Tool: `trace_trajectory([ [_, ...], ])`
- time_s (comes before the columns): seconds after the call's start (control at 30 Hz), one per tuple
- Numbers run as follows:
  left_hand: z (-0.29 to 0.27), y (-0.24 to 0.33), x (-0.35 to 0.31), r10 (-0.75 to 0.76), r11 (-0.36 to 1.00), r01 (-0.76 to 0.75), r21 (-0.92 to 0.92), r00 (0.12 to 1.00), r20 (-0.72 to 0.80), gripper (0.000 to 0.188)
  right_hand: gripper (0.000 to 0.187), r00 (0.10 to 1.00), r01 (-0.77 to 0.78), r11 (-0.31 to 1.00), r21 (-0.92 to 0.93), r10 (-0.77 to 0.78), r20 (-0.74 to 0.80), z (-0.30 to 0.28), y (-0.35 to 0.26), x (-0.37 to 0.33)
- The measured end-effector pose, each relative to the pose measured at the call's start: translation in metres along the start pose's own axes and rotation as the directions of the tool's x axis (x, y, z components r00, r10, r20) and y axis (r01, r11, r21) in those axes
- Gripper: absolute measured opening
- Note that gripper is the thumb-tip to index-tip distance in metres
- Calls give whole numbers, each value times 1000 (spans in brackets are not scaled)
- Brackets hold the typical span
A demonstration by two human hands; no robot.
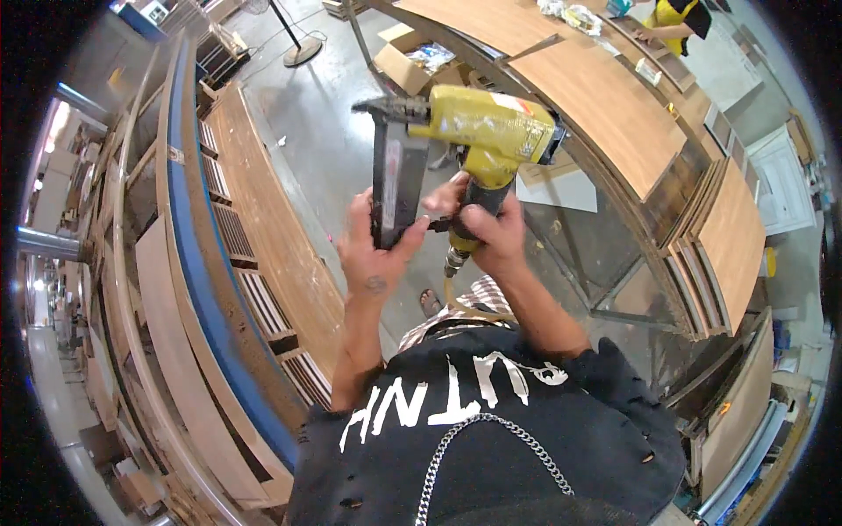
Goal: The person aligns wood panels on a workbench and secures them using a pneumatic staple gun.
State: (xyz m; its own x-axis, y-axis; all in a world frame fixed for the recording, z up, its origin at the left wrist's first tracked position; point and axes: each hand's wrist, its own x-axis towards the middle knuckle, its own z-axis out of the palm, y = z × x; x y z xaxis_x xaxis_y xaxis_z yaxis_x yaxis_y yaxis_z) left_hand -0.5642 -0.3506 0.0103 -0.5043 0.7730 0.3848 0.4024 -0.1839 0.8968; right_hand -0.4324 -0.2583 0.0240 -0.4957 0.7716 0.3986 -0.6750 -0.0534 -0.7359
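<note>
Held up in front of me is a yellow and black pneumatic nail gun (491, 127), its nose pointing left. Its dark straight magazine (399, 175) stands roughly upright on the left side. My left hand (373, 237) grips the lower end of that magazine, with fingers and thumb on either side. Around the black handle, my right hand (495, 223) is closed. A metal air fitting (455, 256) sits at the bottom of the handle, and a tan hose (465, 307) runs down from it toward my body. Any nails inside the magazine are hidden.
On the right is a long workbench (588, 79) with wood panels; stacked boards (728, 237) lie at its near end. To the left runs a blue-edged rack (189, 202) beside slatted wooden pieces (232, 232). An open cardboard box (403, 66) and fan stand (303, 53) are farther off. Another person (680, 26) works at the far right.
</note>
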Motion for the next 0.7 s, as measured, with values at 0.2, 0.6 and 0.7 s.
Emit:
trace_trajectory([
  [0.2,-15,10,32,351,881,-385,275,921,168,98,22,959,-125,991,58,135,-250,12,-8,18],
  [0.6,-9,21,70,449,829,-541,144,797,404,83,28,986,94,975,201,-63,-152,-5,-33,21],
  [0.7,-17,29,79,393,818,-547,176,756,524,83,23,969,202,927,317,-141,-204,-16,-46,26],
])
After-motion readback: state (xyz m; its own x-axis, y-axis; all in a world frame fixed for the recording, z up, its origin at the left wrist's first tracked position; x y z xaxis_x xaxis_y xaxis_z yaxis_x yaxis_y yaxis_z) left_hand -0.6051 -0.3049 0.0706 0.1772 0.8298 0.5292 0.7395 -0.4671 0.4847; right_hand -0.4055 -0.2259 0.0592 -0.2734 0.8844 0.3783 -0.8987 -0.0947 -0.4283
